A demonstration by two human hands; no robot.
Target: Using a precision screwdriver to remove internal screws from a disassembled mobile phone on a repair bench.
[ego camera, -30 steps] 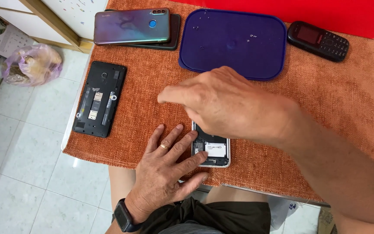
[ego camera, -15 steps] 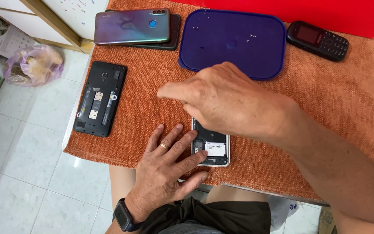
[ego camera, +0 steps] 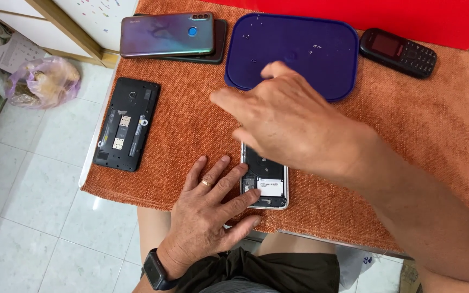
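- Nearest: left hand [ego camera: 204, 228] lies flat on the orange cloth [ego camera: 191, 130] at the near edge of the bench; its fingers are spread and hold nothing. The fingertips rest on the left side of the white-framed phone [ego camera: 267, 184], steadying it. A dark watch sits on that wrist.
- White-framed phone: lies back up with its rear cover off, so the dark inner bay and a white label show. Opening therefore looks done. I cannot tell whether a battery is seated.
- Right hand [ego camera: 294, 125] hovers over the phone's far end and hides it. The fingers are loosely curled with the index extended to the left; I cannot tell whether they pinch anything underneath.
- Further left: black phone [ego camera: 127, 123], also open-backed with its card slots exposed, untouched.
- Far: blue lid [ego camera: 294, 51] with a few tiny specks on it, possibly screws; two stacked smartphones [ego camera: 169, 35]; a small keypad phone [ego camera: 398, 52]. None show signs of opening.
- Judgement: work on the white-framed phone is midway, and the rest is still unworked.
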